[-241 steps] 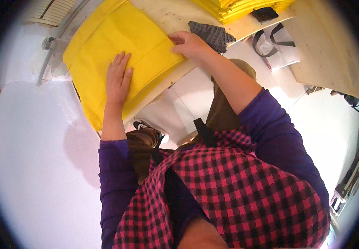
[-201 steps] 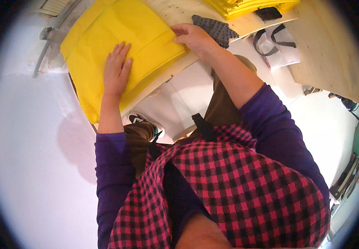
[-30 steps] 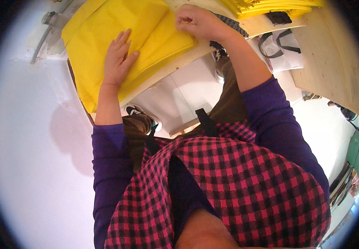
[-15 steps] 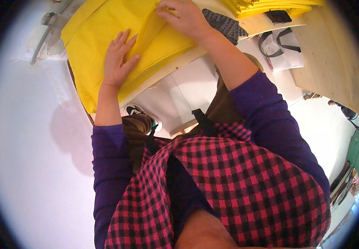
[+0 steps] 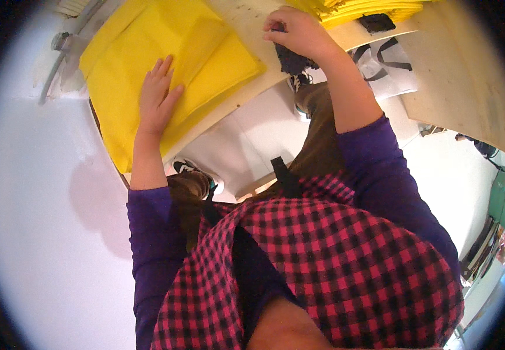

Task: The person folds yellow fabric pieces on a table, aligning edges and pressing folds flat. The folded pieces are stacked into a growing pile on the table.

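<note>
My left hand (image 5: 158, 104) lies flat on a folded yellow cloth (image 5: 217, 61), its fingers stretched out. The cloth covers the left part of a light wooden table (image 5: 252, 93), and a loose crease runs across it beyond my fingers. To the right of the cloth, my right hand (image 5: 302, 34) has its thumb and fingers closed on a dark grey, rough-textured cloth (image 5: 292, 62). That grey cloth hangs beneath the hand at the table's front edge, and part of it is hidden by the hand.
A stack of yellow cloth (image 5: 369, 10) stands at the far right of the table, with a small black object (image 5: 377, 23) at its front. Below the table edge sits a white bag (image 5: 389, 73) with black handles. A wooden panel (image 5: 462, 76) rises at right; a pipe (image 5: 60, 64) runs along the left wall.
My right hand has let go of the yellow cloth, moved right and taken hold of the grey cloth. The left hand still rests on the yellow cloth.
</note>
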A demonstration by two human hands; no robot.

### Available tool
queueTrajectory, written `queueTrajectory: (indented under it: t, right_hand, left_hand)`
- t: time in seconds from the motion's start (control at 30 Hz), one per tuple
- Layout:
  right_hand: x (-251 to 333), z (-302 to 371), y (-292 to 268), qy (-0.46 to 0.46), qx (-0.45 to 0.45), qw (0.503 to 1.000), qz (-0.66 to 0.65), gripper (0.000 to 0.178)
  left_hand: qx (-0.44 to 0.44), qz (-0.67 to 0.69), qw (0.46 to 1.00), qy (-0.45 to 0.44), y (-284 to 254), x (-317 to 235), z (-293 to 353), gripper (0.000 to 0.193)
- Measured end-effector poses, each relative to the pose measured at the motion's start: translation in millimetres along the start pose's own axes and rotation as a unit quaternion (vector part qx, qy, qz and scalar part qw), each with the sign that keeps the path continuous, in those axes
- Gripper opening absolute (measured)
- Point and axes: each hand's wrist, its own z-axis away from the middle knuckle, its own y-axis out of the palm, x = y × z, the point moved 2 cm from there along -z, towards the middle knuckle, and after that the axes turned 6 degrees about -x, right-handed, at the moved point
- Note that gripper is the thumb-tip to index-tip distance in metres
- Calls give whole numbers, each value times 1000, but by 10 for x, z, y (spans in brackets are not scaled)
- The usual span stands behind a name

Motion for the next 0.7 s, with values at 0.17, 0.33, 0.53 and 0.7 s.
queueTrajectory:
  t: [0.17,0.33,0.53,0.7]
  right_hand:
    - [-227,147,-90,118,103,982,104,19]
    - [-340,126,-51,140,123,972,141,17]
    - [-215,133,-120,123,15,990,59,15]
    - [84,95,84,62,126,978,-152,22]
  left_hand:
    - [7,5,1000,8,-2,8,5,52]
    - [12,0,1000,12,-8,9,-8,54]
    - [8,-9,1000,-5,-22,-38,-2,56]
    - [9,-2,1000,-14,-21,-54,-3,55]
